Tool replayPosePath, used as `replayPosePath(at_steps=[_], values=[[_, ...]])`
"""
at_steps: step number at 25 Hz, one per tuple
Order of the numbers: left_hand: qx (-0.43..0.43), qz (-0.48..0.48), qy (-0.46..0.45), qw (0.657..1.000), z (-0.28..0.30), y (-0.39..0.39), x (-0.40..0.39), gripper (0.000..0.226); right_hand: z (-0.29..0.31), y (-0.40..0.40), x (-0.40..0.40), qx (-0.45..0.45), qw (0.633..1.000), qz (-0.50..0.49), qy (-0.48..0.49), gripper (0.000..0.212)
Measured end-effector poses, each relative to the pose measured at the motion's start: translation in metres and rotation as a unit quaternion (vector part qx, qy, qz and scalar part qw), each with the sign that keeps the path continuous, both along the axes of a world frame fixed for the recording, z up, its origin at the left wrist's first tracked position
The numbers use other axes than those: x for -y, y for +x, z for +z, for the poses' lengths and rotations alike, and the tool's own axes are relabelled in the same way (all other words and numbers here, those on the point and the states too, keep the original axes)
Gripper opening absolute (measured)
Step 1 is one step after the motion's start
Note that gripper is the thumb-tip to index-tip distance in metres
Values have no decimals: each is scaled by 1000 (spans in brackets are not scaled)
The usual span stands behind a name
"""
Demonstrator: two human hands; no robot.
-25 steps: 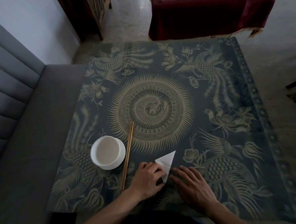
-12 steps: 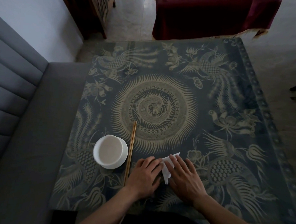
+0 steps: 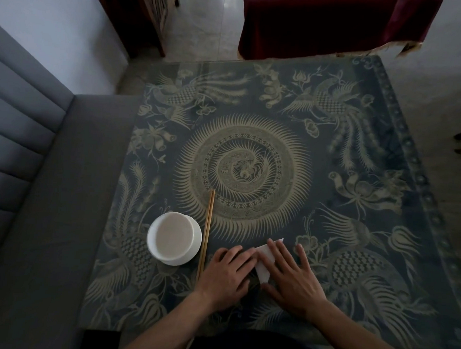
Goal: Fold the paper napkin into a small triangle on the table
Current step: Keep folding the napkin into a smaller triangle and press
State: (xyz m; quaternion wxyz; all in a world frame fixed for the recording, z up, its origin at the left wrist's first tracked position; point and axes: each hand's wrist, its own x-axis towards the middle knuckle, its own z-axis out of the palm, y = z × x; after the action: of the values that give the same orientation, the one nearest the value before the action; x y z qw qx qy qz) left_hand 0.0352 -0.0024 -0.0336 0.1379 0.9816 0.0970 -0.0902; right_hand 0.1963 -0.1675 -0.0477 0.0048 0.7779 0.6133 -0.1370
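A small white folded paper napkin (image 3: 263, 264) lies flat near the front edge of the patterned table (image 3: 331, 158). Only a narrow strip and its far tip show between my hands. My left hand (image 3: 225, 275) rests palm down on the napkin's left side, fingers curled a little. My right hand (image 3: 292, 279) lies flat with fingers spread across the napkin's right part, pressing it onto the table. Most of the napkin is hidden under both hands.
A white bowl (image 3: 174, 238) stands left of my left hand, with a pair of wooden chopsticks (image 3: 206, 231) lying lengthwise between them. A grey bench (image 3: 36, 191) runs along the table's left side. A dark red draped piece of furniture (image 3: 325, 22) stands beyond the far edge.
My right hand has slid left and forward over the napkin, covering most of the triangle that stood out before. My left hand stays on the napkin's left side.
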Motion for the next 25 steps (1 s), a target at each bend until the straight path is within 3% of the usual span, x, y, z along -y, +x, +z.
replayPosePath(at_steps=[8, 14, 25], values=[[-5, -8, -7, 1000, 2, 1, -5, 51, 0, 31, 7, 35, 997, -61, -7, 68], [0, -37, -1, 999, 1, 13, -3, 59, -9, 20, 4, 20, 997, 59, 43, 65], [-62, -138, 31, 988, -16, -19, 20, 80, -10, 22, 5, 0, 998, 57, 28, 68]])
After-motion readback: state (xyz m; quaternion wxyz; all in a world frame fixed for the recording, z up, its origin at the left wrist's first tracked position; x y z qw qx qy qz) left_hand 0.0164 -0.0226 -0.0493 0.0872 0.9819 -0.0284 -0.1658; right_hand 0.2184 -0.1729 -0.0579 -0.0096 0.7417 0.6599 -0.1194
